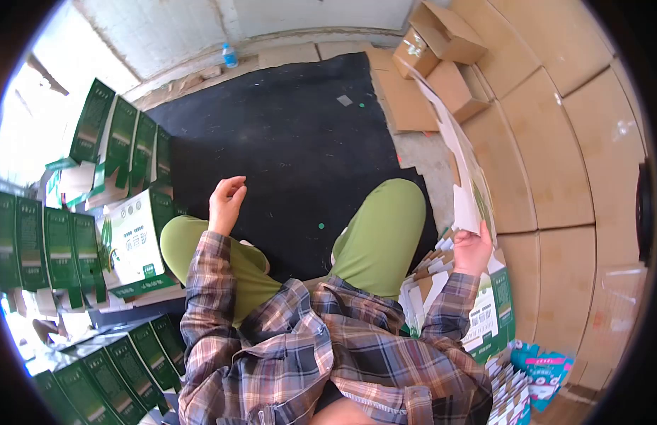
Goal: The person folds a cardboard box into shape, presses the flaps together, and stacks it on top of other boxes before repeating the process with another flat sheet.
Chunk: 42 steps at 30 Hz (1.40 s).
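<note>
My right hand (473,249) grips the lower end of a long flat cardboard sheet (456,149), white on the side facing me, which stretches up and away along the right side. Below that hand stands a stack of folded green and white cartons (482,319). My left hand (227,205) hangs above my left knee with its fingers loosely bent and apart, holding nothing. To its left lies a green and white printed box (134,237), not touched by the hand.
Green cartons (49,248) stand in rows at the left. Brown boxes (541,156) form a wall at the right, with open boxes (449,35) at the back. A black mat (272,134) covers the floor. A blue-labelled bottle (230,55) stands by the far wall.
</note>
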Available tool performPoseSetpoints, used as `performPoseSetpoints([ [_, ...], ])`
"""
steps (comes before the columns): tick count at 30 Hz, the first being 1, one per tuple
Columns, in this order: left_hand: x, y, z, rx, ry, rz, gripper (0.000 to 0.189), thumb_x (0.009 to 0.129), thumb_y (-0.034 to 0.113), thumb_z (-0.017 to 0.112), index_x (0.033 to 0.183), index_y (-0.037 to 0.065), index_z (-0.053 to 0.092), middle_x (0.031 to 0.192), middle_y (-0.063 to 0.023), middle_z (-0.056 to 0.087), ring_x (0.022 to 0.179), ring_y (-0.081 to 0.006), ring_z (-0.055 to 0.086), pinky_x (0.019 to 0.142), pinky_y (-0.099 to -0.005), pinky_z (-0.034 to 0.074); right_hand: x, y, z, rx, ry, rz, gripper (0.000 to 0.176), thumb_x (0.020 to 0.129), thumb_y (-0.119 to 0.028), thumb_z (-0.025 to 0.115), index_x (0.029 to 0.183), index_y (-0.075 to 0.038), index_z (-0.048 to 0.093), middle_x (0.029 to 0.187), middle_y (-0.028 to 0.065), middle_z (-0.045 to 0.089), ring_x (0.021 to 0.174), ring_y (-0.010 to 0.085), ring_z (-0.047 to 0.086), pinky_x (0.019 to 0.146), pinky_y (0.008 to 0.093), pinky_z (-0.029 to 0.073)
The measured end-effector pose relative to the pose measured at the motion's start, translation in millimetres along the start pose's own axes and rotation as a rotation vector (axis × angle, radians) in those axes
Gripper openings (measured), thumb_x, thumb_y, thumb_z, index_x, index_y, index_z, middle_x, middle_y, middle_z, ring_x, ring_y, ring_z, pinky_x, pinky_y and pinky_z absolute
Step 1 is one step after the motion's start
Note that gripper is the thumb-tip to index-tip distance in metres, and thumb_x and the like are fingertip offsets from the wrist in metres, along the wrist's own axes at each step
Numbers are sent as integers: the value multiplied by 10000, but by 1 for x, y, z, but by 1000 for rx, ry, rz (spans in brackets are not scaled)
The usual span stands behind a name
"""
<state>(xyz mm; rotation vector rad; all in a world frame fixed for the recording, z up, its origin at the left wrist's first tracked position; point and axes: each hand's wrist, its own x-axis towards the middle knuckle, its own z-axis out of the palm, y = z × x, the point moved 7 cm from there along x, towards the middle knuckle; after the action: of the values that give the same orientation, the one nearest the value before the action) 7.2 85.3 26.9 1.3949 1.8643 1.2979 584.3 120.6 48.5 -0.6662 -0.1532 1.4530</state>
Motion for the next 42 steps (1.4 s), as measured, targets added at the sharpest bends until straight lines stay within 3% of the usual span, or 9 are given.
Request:
performPoseSetpoints([
  [3,4,-18,-19,-98,70,-133,242,845,92,614,1085,62,631,931,-7,600,784,-84,562,645,-225,469,4,28,70,-136,34,65,333,894,-180,517,1158,22,533,1121,150,616,1017,272,614,825,385,524],
  [6,5,-14,-42,-302,150,-237,407,848,131,625,1243,98,535,1108,-35,563,892,-101,554,710,-241,473,19,54,96,-372,16,221,272,913,-227,480,1062,-33,598,902,99,674,592,174,624,387,289,430],
  [12,12,-11,-98,-727,304,40,642,897,155,576,1443,107,241,1386,-78,379,1192,-170,439,915,-299,419,60,116,120,-641,-392,425,337,923,-218,444,1109,31,573,964,135,664,822,202,663,594,376,551],
  [16,7,-52,-105,-1018,368,-106,321,863,148,640,1161,63,562,1070,-27,613,981,-134,564,894,-286,417,60,158,135,-738,-280,499,300,897,-282,490,964,-8,595,827,85,623,658,166,582,576,348,499],
  [20,5,-56,-104,-923,460,-116,240,843,143,666,1055,47,611,986,-15,626,934,-106,557,838,-263,420,103,189,116,-653,-227,836,426,897,-492,441,849,-88,565,590,-36,438,446,103,375,507,318,398],
  [27,1,-59,-73,-662,411,-226,223,811,114,692,1010,45,621,918,-18,645,830,-91,580,776,-248,449,133,204,112,-1055,-18,367,458,895,-483,486,1008,-44,547,828,29,564,660,129,517,597,357,453],
  [33,-8,-52,-74,-719,375,-264,271,773,29,697,1030,42,610,965,-39,650,874,-121,598,820,-268,457,111,218,163,-1562,-360,-554,948,728,-335,754,1372,89,201,1368,281,306,1279,355,332,1061,390,282],
  [37,-19,-45,-71,-656,283,-286,339,750,-13,698,1073,33,610,1001,-55,652,899,-147,611,848,-284,463,78,239,185,-1724,-340,-579,1112,670,-345,796,1397,86,73,1464,278,99,1353,371,209,1091,385,249],
  [42,-26,-36,-66,-579,156,-338,287,757,-14,691,1038,22,645,979,-50,662,895,-143,618,830,-286,478,76,248,192,-1755,-270,-446,981,686,-171,718,1411,42,92,1479,260,79,1321,381,288,1069,384,293],
])
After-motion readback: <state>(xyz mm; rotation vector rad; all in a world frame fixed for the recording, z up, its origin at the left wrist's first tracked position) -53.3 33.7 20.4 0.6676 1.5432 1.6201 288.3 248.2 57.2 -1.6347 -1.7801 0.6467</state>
